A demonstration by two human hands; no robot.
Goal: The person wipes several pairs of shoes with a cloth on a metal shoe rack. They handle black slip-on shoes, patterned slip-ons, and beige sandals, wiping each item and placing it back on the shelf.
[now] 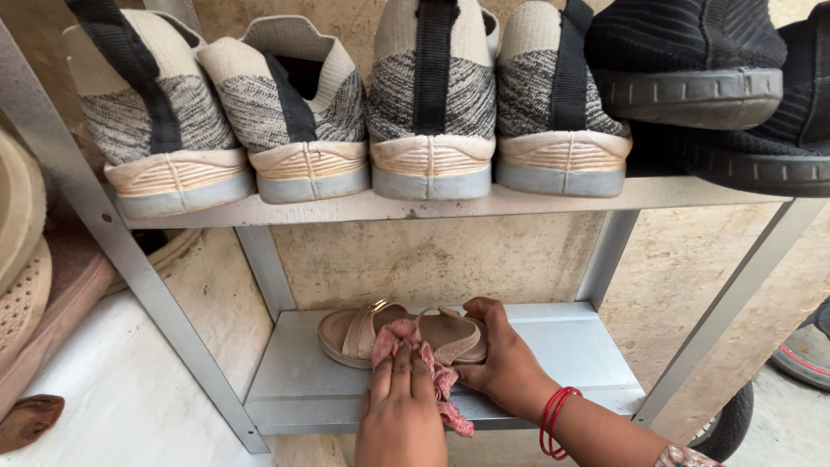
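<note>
You're at a home's shoe-storage corner: a grey metal angle-iron rack (pixel 363 207) against a bare plastered wall (pixel 432 255), its upper shelf lined with beige-and-grey knit sneakers (pixel 432 104) and black knit slip-ons (pixel 692 60), more footwear crowding both sides.

Sandal (pixel 363 333) middle under cloth (pixel 406 342), perhaps the strap, black shoes (pixel 692 60) cropped
</note>
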